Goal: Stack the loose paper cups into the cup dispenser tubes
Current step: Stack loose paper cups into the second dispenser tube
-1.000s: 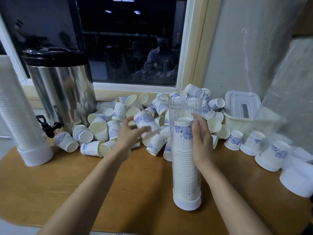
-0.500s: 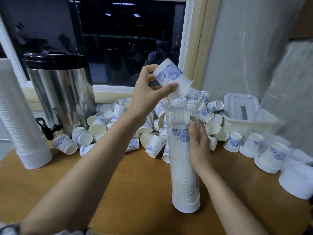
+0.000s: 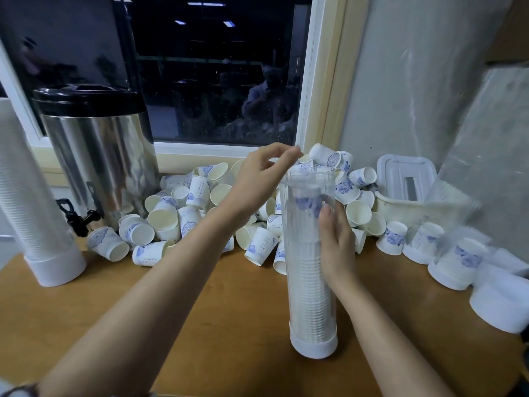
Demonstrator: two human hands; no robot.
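Clear plastic catches the eye in the head camera's view. A dispenser tube (image 3: pixel 303 253) stands upright on the wooden table (image 3: pixel 229 310), seated in a white base cap (image 3: pixel 313 345) towards the front edge. Inside it a stack (image 3: pixel 306 305) of nested cups fills most of its height. The top cup (image 3: pixel 307 202), printed in blue, shows only as a blur a little below the open rim.

The person's left hand (image 3: pixel 263 181) hovers at that rim from the left side. Its fingers are loosely bent and the fingertips are close to the tube's mouth, with nothing between them. The right hand (image 3: pixel 336 242) lies flat against the tube's right wall, fingers straight, pointing up and pressed to the plastic. Its thumb is out of sight, so I cannot tell whether it wraps round.

Behind the tube, the loose paper cups (image 3: pixel 197 213) lie in a heap below the dark window (image 3: pixel 217 73). Most are on their sides, white with blue patterns. Left of the heap stands a steel urn (image 3: pixel 97 161) with a black top (image 3: pixel 86 101) and a black tap (image 3: pixel 77 219) low on its front. At the far left a second tube (image 3: pixel 28 196), packed with white cups, stands on its own white base.

On the right a white basket (image 3: pixel 400 200) sits by the wall with a white lid (image 3: pixel 406 174) propped behind it. Near its front, several wrapped cups (image 3: pixel 458 262) stand upside down under clear film.
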